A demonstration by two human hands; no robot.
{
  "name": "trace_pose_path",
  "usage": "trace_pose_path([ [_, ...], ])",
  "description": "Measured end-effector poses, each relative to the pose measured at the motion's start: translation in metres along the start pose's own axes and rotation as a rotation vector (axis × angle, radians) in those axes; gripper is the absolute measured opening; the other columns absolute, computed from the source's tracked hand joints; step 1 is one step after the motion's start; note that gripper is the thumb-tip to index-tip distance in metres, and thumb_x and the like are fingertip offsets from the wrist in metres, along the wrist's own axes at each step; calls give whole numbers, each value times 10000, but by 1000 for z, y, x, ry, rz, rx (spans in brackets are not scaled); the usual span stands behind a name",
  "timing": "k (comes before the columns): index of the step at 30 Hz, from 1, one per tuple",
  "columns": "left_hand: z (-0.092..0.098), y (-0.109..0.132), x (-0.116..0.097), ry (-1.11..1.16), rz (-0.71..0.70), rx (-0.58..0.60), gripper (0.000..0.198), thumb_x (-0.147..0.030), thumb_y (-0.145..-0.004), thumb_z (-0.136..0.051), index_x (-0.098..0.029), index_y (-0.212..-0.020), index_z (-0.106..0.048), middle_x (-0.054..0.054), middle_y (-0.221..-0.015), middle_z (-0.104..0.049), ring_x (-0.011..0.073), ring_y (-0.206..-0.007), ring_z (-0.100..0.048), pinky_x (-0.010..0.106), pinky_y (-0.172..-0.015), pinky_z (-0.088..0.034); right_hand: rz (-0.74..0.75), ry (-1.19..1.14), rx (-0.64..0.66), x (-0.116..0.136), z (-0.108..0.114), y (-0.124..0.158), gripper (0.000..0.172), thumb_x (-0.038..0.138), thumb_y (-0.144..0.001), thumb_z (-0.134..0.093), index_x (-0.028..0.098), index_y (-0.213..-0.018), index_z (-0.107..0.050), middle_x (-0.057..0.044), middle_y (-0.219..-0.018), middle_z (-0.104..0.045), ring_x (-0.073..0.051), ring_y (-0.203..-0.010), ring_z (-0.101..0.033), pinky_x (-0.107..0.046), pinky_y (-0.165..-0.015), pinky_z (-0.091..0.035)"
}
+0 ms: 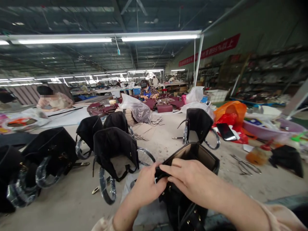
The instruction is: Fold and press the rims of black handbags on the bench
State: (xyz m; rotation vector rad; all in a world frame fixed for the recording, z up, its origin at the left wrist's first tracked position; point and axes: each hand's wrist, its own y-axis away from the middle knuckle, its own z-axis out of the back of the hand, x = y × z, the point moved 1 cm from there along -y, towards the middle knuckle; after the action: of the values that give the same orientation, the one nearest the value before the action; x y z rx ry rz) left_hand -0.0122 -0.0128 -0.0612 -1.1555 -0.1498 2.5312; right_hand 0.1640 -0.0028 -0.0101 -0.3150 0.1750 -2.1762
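Note:
A black handbag [185, 208] with gold studs stands at the table's front edge, its top open and a tan lining showing. My left hand [148, 183] grips the left corner of its rim between thumb and fingers. Close beside it, my right hand [190, 178] pinches the same rim, fingers pointing left across the opening. The part of the edge under my fingertips is hidden. Nearest on the left is another black bag [115, 147], with its handle [107, 189] wrapped in clear film.
Several more black bags stand left; one black bag [198, 123] is behind. At right lie scissors [245, 165], an amber bottle [257, 155], a phone [226, 131] and a purple basin [274, 128]. Plastic bags [137, 107] and maroon pieces [165, 108] lie farther back. Co-workers sit beyond.

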Motion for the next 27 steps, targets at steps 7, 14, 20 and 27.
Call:
trace_pose_path([
  [7, 3, 6, 0, -1, 2, 6, 180, -82, -774, -447, -186, -865, -561, 4, -801, -646, 155, -724, -593, 250, -665, -395, -66, -158, -56, 5, -3, -9, 212, 133, -895, -474, 255, -987, -622, 17, -869, -589, -121, -766, -569, -259, -694, -405],
  [14, 17, 18, -3, -35, 20, 117, 96, -103, -815, -466, -185, -784, -504, -18, -758, -583, 129, -700, -525, 237, -655, -373, -64, -203, -111, 11, -8, -8, 202, 138, -906, -476, 221, -839, -648, 14, -779, -576, -110, -658, -532, -259, -610, -366],
  [20, 16, 22, 0, -78, 35, 57, 66, -135, -829, -494, -186, -788, -496, -21, -733, -559, 124, -676, -500, 239, -642, -375, -99, -184, -63, 9, -11, -15, 208, 139, -873, -495, 205, -690, -569, 22, -720, -557, -114, -611, -518, -265, -567, -342],
  [27, 15, 26, 3, -6, -51, -135, 150, -245, -840, -599, -191, -979, -583, -7, -829, -653, 135, -736, -583, 217, -670, -439, -156, -205, -101, 7, -11, -15, 150, 146, -863, -507, 225, -746, -557, 20, -780, -544, -122, -643, -516, -268, -572, -344],
])
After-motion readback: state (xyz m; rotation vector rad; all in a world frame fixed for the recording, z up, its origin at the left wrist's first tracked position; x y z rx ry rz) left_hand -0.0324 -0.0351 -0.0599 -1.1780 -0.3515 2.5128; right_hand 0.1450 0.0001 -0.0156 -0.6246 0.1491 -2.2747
